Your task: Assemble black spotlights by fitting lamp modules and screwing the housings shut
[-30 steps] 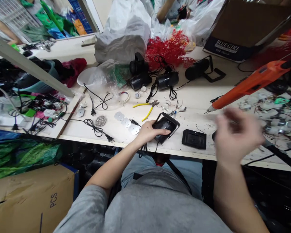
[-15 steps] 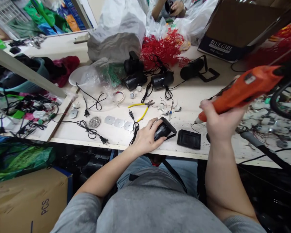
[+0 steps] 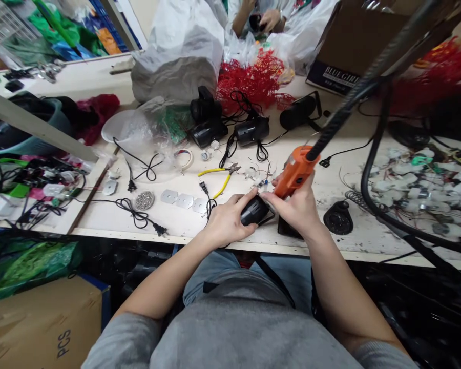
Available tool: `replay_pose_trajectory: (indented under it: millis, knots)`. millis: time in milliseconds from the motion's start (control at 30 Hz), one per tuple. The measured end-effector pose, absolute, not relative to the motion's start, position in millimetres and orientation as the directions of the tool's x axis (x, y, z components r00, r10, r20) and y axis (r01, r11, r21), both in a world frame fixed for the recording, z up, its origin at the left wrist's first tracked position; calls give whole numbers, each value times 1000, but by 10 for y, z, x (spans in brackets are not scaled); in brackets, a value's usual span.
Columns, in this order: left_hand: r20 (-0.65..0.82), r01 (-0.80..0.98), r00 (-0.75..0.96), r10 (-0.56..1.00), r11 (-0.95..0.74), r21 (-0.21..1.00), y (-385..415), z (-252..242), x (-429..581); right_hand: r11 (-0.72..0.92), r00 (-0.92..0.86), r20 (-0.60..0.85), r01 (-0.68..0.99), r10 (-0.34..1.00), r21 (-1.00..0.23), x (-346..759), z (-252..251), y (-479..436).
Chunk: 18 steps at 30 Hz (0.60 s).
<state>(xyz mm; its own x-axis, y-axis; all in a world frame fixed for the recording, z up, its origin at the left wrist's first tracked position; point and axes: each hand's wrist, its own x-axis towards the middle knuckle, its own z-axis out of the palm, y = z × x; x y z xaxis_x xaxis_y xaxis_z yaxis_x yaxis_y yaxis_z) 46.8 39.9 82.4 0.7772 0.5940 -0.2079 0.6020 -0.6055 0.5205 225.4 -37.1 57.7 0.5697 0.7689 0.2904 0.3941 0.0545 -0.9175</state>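
Note:
My left hand (image 3: pixel 225 221) is wrapped round a small black lamp housing (image 3: pixel 254 210) near the front edge of the pale workbench (image 3: pixel 318 148). My right hand (image 3: pixel 296 207) grips an orange electric screwdriver (image 3: pixel 295 170), held upright over the housing, its tip hidden behind my fingers. A thick black hose (image 3: pixel 363 77) runs from the tool's top up and to the right. A black square part lies partly hidden under my right hand.
Yellow-handled pliers (image 3: pixel 219 176), metal plates (image 3: pixel 183 200), a black power cord (image 3: pixel 138 215) and a round black part (image 3: pixel 338 217) lie nearby. Several black lamps (image 3: pixel 230 128), red netting (image 3: pixel 253 79) and plastic bags sit behind. White parts pile at right. Another person's hands work at the far side.
My right hand took hold of the orange screwdriver at the right and brought it down and left, upright over the black housing. My left hand stayed on the housing.

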Motion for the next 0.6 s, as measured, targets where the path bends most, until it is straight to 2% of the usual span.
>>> replay_pose_trajectory:
  millis: [100, 200, 300, 400, 500, 600]
  knots:
    - [-314, 640, 764, 564, -604, 475, 497, 863, 553, 141, 648, 303, 290, 699, -947, 2279, 803, -403]
    - [-371, 630, 776, 509, -609, 482, 593, 854, 586, 300, 619, 321, 143, 716, -943, 2285, 1023, -460]
    - [-321, 616, 784, 531, -603, 506, 602, 830, 551, 353, 605, 327, 80, 726, -932, 2218, 1113, -523]
    - [-235, 634, 753, 615, -582, 510, 536, 806, 482, 432, 651, 394, 110, 649, -895, 2061, 1094, -594]
    - [-189, 612, 739, 647, -526, 590, 475, 771, 422, 487, 668, 430, 114, 608, -866, 1890, 1057, -667]
    - [-181, 583, 735, 654, -473, 660, 455, 711, 380, 428, 669, 391, 119, 632, -896, 1787, 1003, -721]
